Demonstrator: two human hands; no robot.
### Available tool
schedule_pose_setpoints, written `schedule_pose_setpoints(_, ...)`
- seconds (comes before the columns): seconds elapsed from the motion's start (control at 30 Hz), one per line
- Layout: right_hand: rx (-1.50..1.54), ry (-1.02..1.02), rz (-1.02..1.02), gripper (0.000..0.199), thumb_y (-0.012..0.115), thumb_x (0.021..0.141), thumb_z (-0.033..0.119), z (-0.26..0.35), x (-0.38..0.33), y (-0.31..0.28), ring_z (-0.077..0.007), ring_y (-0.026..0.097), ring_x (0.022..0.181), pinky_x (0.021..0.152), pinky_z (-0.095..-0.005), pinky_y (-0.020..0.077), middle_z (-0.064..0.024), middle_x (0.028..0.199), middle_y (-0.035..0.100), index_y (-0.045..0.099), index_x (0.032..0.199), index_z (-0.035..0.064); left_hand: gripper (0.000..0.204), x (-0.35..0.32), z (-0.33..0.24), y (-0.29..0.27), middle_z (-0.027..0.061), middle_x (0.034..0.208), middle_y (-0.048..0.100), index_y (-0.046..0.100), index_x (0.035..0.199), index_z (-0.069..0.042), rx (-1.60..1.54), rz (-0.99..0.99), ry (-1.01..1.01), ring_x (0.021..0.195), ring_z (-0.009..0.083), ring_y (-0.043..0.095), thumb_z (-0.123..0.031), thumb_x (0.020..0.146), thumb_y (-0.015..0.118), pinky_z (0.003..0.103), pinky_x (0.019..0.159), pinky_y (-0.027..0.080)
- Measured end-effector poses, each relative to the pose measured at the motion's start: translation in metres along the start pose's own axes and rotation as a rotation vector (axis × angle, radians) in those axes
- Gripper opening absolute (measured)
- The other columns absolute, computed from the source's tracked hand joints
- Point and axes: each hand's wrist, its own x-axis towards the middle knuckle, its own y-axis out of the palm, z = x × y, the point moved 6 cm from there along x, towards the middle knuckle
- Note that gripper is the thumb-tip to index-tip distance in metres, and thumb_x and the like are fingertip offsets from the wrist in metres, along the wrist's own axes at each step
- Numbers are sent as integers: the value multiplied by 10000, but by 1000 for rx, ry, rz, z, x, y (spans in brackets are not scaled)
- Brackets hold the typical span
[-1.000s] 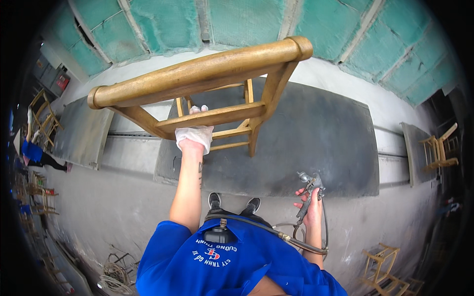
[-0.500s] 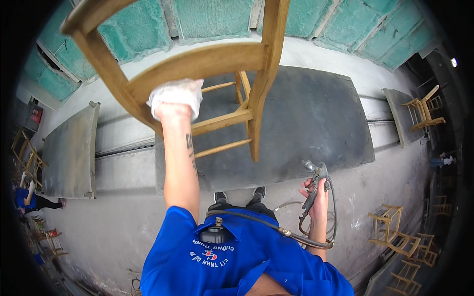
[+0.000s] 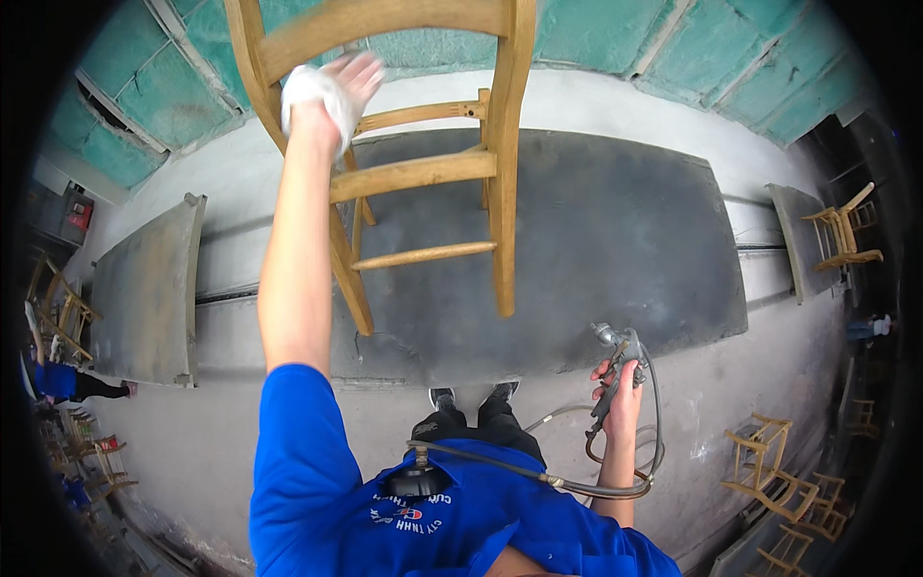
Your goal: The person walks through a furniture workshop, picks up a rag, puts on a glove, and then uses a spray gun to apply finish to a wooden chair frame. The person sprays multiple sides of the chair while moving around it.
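Note:
A bare wooden chair (image 3: 508, 144) stands on a large dark grey board (image 3: 625, 221) in front of me, its upper end cut off by the picture's edge. My left hand (image 3: 358, 79) reaches to the left post of the chair back, just below the curved upper rail. A white cloth (image 3: 310, 88) lies bunched around that hand, with blurred fingertips sticking out past it. Down at the right, my right hand (image 3: 627, 392) is wrapped round the handle of a metal spray gun (image 3: 620, 346), held away from the chair with its nozzle up and to the left.
Hoses (image 3: 658, 423) loop from the spray gun across my waist. Teal panels (image 3: 606, 34) line the far wall. Other boards stand at left (image 3: 149, 288) and right (image 3: 790, 236). More wooden chairs (image 3: 769, 466) sit at lower right. Another person (image 3: 67, 380) is at the far left.
The chair has turned and now appears squarer to me. My left hand with the cloth has moved up along the chair back, its fingers showing more. My right hand keeps the spray gun nearly in place.

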Motion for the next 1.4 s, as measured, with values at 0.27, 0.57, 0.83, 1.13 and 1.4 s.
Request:
schedule_pose_setpoints(0.27, 22, 55, -17, 482, 405, 1011, 530, -11, 24, -18, -135, 615, 752, 493, -234, 439, -43, 860, 601, 539, 1063, 71, 587, -171, 217, -312, 161, 1184, 604, 535, 1275, -17, 995, -640, -292, 1088, 249, 570, -384, 859, 728, 357, 909, 453)
schedule_pose_setpoints(0.57, -26, -232, -231, 528, 467, 1015, 454, 19, 86, 0, -112, 604, 760, 492, -210, 415, -35, 884, 610, 454, 1383, 75, 210, -167, 236, -314, -3, 524, 465, 521, 856, -97, 745, -650, -263, 416, 112, 420, -218, 891, 689, 283, 406, 313)
schedule_pose_setpoints(0.83, 145, -218, -322, 454, 440, 1004, 521, 5, 136, -3, -120, 605, 749, 492, -223, 397, -29, 866, 604, 542, 1002, 79, 213, -140, 196, -279, -16, 493, 409, 502, 832, -105, 739, -688, -90, 382, 114, 398, -191, 880, 691, 273, 378, 320)
schedule_pose_setpoints(1.13, 252, -152, -32, 587, 397, 976, 607, -6, 144, 19, -154, 620, 763, 469, -230, 431, -58, 854, 601, 537, 1049, 41, 241, -106, 158, -266, -2, 507, 429, 507, 789, -98, 876, -659, -90, 378, 123, 394, -247, 872, 676, 284, 381, 310)
schedule_pose_setpoints(1.4, 420, -52, 343, 604, 456, 951, 612, -34, 176, 79, -151, 631, 762, 470, -228, 418, -59, 847, 627, 533, 1125, 39, 277, -92, 149, -260, 11, 493, 426, 516, 753, -101, 954, -627, -109, 371, 132, 398, -304, 880, 654, 281, 359, 313)
